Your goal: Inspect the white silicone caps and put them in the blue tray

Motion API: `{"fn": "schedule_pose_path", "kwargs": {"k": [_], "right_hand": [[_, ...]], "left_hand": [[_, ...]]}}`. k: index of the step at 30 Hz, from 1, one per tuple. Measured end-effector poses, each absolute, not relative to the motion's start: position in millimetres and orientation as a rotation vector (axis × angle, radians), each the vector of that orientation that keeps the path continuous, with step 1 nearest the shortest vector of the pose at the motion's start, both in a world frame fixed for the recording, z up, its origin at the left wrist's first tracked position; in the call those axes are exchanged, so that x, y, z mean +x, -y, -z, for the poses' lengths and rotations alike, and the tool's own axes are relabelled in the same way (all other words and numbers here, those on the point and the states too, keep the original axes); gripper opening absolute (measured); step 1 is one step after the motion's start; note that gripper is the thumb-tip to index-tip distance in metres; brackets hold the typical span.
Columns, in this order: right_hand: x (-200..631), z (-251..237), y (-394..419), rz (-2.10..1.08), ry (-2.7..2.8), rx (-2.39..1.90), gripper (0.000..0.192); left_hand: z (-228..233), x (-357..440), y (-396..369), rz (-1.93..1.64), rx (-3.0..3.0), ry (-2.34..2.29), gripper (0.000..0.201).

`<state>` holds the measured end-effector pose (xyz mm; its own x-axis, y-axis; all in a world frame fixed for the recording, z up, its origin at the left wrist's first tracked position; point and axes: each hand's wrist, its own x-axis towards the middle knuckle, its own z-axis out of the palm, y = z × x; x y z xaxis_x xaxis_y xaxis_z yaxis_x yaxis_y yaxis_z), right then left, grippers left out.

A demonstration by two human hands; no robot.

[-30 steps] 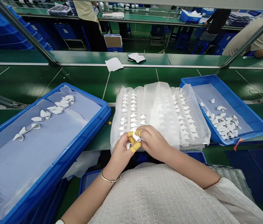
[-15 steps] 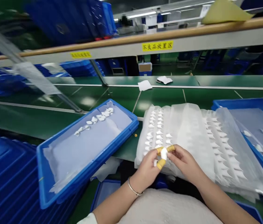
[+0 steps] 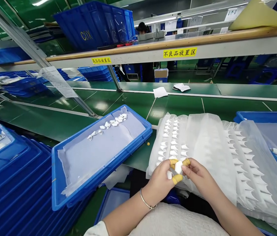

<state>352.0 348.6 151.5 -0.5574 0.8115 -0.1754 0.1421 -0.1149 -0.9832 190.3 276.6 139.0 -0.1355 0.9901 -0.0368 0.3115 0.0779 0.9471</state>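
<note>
My left hand [image 3: 162, 178] wears yellow finger cots and pinches a small white curved piece [image 3: 178, 167] between thumb and forefinger. Another white piece [image 3: 170, 174] is tucked against its palm. From the other side, my right hand [image 3: 195, 173], with a yellow cot on its forefinger, grips the same raised piece with fingertips. Both hands are above the near edge of a white translucent packing sheet [image 3: 208, 137], where rows of similar white pieces [image 3: 174, 142] stand in slots. To the left, a blue tray [image 3: 94, 182] lined with pale sheet holds several loose white pieces [image 3: 115, 123].
Stacked blue trays [image 3: 25, 183] rise at the left. Another blue tray [image 3: 273, 116] with white pieces lies at the right, partly under the packing sheet. A shelf rail [image 3: 138, 54] crosses ahead, carrying a blue bin [image 3: 94, 26]. Paper scraps [image 3: 160, 92] lie on the green bench [image 3: 180, 106].
The view has swung left, so everything sits farther right, and it is sharper. Both hands keep their hold on the white piece, which appears slightly turned.
</note>
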Motion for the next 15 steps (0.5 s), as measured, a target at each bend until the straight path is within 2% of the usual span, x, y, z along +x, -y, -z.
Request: {"fn": "schedule_pose_path", "kwargs": {"k": [4,11,15], "right_hand": [[348.1,-146.4,-345.6,-1.648,1.654,-1.097,0.031],[345.5,-145.8,-347.0,-1.457,1.896,-1.18,0.04],[349.3,-144.4,-351.7,-1.571,1.877,-1.088,0.045]], "left_hand": [[-140.5,192.5,-277.9,-1.037,1.389,-1.647,0.029],[-138.9,190.8,-276.8,-0.954,1.559,-1.705,0.02],[-136.4,190.0,-273.5,-0.934,1.579,-1.661,0.021]]}}
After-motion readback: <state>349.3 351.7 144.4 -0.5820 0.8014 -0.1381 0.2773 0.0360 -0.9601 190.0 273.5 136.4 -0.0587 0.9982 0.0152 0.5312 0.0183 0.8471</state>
